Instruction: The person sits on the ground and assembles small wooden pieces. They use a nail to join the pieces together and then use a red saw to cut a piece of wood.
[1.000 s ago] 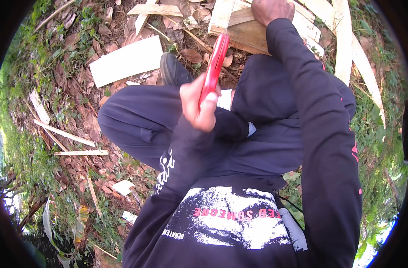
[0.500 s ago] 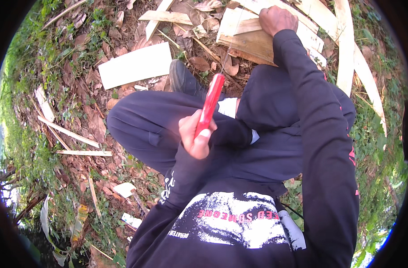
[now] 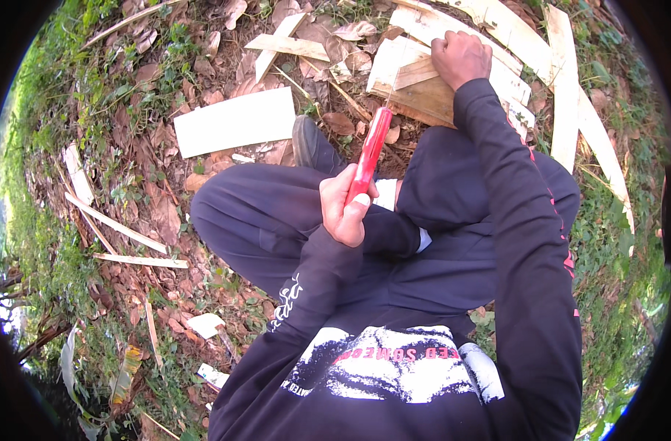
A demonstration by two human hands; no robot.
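Observation:
My left hand (image 3: 345,209) is closed around the lower end of a long red tool (image 3: 369,153), which points up and away from me over my dark-trousered knees. My right hand (image 3: 460,57) is stretched out to the far side and presses down on a pale wooden board (image 3: 416,82) lying on the ground. The red tool's far tip sits just short of that board's near edge. I am crouched, with a dark shoe (image 3: 311,145) showing beside my left knee.
A flat white board (image 3: 234,122) lies on leaf litter to the left. Long pale wood strips (image 3: 563,81) fan out at the upper right, and thin splinters (image 3: 115,226) lie at the left. Grass rings the patch of dry leaves.
My left hand has lowered slightly with the red tool, its tip now nearer the board. My right hand stays pressed on the board.

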